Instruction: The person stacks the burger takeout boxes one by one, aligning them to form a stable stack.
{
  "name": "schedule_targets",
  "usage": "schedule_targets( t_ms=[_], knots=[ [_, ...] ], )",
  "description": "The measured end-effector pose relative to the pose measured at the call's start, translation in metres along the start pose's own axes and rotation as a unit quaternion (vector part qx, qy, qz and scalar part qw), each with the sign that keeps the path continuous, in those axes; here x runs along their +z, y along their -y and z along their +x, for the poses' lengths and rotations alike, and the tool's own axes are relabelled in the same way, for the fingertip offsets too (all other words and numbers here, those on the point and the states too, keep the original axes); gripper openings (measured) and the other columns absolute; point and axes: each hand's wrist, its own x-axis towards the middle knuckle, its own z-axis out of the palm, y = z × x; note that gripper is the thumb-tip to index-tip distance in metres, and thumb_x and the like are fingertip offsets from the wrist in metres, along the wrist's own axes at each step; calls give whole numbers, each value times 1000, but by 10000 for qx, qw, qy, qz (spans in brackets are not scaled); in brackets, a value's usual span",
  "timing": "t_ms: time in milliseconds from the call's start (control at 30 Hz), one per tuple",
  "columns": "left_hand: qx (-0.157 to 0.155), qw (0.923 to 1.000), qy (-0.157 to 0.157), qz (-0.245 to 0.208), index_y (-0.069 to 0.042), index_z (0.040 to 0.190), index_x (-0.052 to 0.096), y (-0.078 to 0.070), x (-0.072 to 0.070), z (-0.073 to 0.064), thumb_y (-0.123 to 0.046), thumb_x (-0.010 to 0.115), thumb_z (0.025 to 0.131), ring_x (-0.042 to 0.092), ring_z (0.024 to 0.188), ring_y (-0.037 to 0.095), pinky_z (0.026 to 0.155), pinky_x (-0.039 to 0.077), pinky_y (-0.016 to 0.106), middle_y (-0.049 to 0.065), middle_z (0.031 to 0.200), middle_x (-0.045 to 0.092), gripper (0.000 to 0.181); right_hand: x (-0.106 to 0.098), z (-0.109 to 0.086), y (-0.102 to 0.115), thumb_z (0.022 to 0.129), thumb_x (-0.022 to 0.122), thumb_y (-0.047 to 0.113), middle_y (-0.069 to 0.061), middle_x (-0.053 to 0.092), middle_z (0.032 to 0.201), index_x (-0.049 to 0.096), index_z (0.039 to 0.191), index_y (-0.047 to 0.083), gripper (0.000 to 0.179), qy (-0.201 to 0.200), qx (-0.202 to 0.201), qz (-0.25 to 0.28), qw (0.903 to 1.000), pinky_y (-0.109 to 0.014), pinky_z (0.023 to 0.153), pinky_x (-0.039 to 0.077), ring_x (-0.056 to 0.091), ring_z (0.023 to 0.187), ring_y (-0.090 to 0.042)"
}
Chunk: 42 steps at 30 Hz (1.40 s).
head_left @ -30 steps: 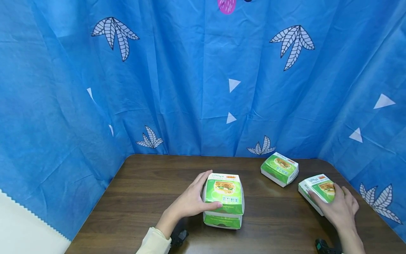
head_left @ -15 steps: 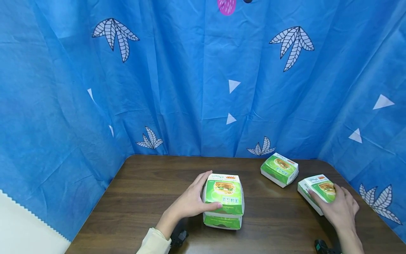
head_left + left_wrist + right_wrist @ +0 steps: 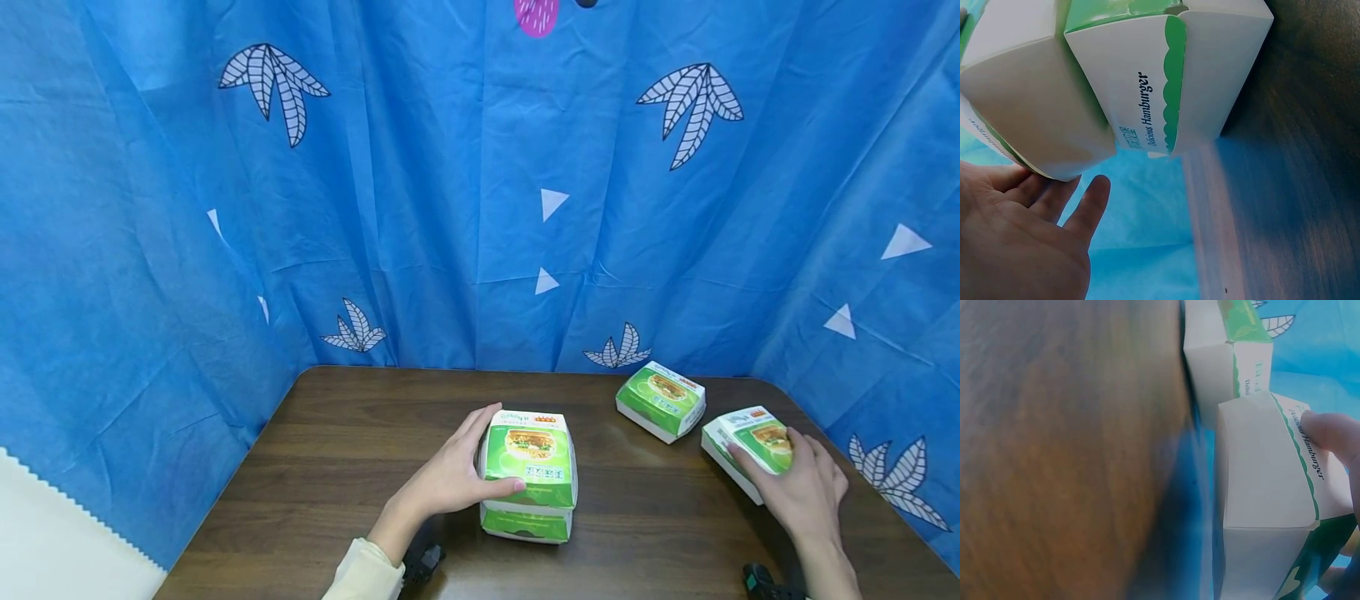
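Observation:
Two green and white hamburger boxes stand stacked mid-table in the head view. My left hand [image 3: 450,473] grips the upper box [image 3: 536,457], thumb across its near face and fingers along its left side. Beneath it sits the lower box [image 3: 525,525], whose "Delicious Hamburger" side [image 3: 1141,87] shows in the left wrist view. At the right, my right hand [image 3: 804,492] holds another hamburger box [image 3: 738,442], thumb on its left side. The right wrist view shows that thumb [image 3: 1332,434] on the printed face; the other fingers are partly hidden. Whether this box touches the table I cannot tell.
Behind the right-hand box lies one more hamburger box [image 3: 660,402], near the table's back edge. A blue patterned curtain [image 3: 480,208] hangs behind and beside the brown wooden table [image 3: 360,433]. Black wrist devices [image 3: 423,562] are worn on both wrists.
The box in my right hand has shifted slightly up and left in the head view. My left hand and the stack look unmoved.

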Motion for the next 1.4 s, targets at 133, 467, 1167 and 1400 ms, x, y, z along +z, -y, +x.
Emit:
schedule_targets(
  t_ms=[133,467,1167,1400],
  knots=[
    [76,10000,-14,15,-27,163,27,1,0,1,-69,81,75,46,136,18,112,42,52,-6,160,35,111,-3,0,5,92,68,53,-47,24,149,22,154,-17,104,-95,-72,53,9999,-72,112,11,21,135,-63],
    [27,10000,-4,20,-27,163,26,1,0,1,-70,80,75,46,135,18,111,43,52,-6,160,36,112,-12,-1,18,92,70,50,-46,26,148,27,152,-15,98,-275,-358,230,9987,-74,110,11,21,136,-61],
    [-3,10000,6,-36,-28,163,26,1,0,2,-70,80,75,47,133,18,111,43,52,-6,160,35,112,-27,-8,43,92,72,46,-43,24,155,29,155,-11,95,-562,-665,464,9951,-74,111,11,20,141,-61],
    [-15,10000,12,-11,-28,163,26,0,0,1,-69,80,75,46,134,19,111,43,52,-5,160,35,112,-31,-11,50,91,73,45,-42,25,155,32,155,-10,94,-626,-779,539,9935,-73,111,12,20,141,-60]
  ],
)
